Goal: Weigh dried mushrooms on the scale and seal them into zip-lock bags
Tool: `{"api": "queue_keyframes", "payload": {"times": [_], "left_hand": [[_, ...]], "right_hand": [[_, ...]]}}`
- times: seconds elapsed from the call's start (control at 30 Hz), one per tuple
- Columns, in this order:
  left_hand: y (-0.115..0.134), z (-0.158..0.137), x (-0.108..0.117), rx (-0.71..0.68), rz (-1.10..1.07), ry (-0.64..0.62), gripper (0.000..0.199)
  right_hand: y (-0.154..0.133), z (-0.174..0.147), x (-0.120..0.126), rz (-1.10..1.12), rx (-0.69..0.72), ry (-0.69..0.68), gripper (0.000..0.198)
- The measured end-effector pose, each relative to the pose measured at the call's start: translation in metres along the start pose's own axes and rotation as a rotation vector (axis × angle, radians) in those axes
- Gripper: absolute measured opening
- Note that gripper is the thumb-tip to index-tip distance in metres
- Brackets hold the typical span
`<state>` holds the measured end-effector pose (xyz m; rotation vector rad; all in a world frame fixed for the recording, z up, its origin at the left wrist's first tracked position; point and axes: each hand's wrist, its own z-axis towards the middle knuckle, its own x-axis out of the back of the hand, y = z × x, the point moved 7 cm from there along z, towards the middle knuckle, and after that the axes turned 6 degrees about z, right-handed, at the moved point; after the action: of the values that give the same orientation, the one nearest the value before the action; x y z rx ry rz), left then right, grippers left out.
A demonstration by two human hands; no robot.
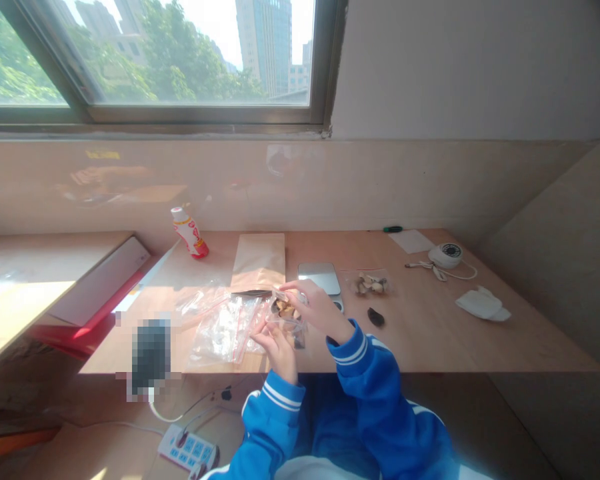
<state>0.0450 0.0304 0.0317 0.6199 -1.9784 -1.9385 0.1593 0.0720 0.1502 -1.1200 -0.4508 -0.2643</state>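
My right hand [316, 308] pinches the top edge of a small clear bag [289, 319] of brown pieces, just below the frame's centre; my left hand [279, 347] grips its lower edge. I judge it best to keep the mouth up and taut. Both wrists bend inward over the surface [480, 333]. 2 more bags [225, 327] lie left.

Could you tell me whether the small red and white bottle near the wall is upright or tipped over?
Tilted: the bottle leans left, its red base on the table.
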Motion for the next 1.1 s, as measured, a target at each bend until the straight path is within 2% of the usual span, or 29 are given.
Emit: {"api": "queue_keyframes", "payload": {"times": [0.1,0.2,0.3,0.4,0.47,0.57,0.7,0.77,0.93,1.0,1.1], "left_hand": [[0.004,0.001,0.010,0.007,0.045,0.133,0.038],[0.008,0.000,0.013,-0.008,0.080,0.161,0.043],[0.020,-0.005,0.010,-0.156,0.064,0.113,0.040],[0.034,-0.006,0.006,-0.354,0.043,0.012,0.034],[0.038,0.001,0.008,-0.390,0.041,-0.034,0.037],[0.035,0.022,0.009,-0.291,0.044,-0.113,0.051],[0.024,0.035,-0.011,-0.027,-0.041,-0.461,0.058],[0.022,0.033,-0.016,0.045,-0.054,-0.533,0.056],[0.048,0.023,-0.004,-0.162,0.125,-0.376,0.049],[0.061,0.018,-0.003,-0.228,0.145,-0.368,0.048],[0.076,0.016,-0.004,-0.272,0.125,-0.360,0.047]], "right_hand": [[0.000,-0.020,0.007,-0.010,0.015,0.072,0.018],[0.011,-0.039,0.002,0.040,-0.040,0.010,0.021],[0.019,-0.049,0.002,0.106,-0.117,0.016,0.008],[0.018,-0.053,0.013,0.264,-0.171,0.105,0.012],[0.015,-0.056,0.023,0.395,-0.176,0.182,0.013],[0.010,-0.063,0.035,0.487,-0.137,0.219,0.013],[0.011,-0.073,0.039,0.468,-0.127,0.173,0.015],[0.015,-0.078,0.044,0.442,-0.134,0.239,0.017],[0.030,-0.092,0.060,0.415,-0.217,0.566,0.030],[0.035,-0.094,0.058,0.467,-0.257,0.599,0.040],[0.043,-0.094,0.048,0.593,-0.352,0.543,0.042]]}}
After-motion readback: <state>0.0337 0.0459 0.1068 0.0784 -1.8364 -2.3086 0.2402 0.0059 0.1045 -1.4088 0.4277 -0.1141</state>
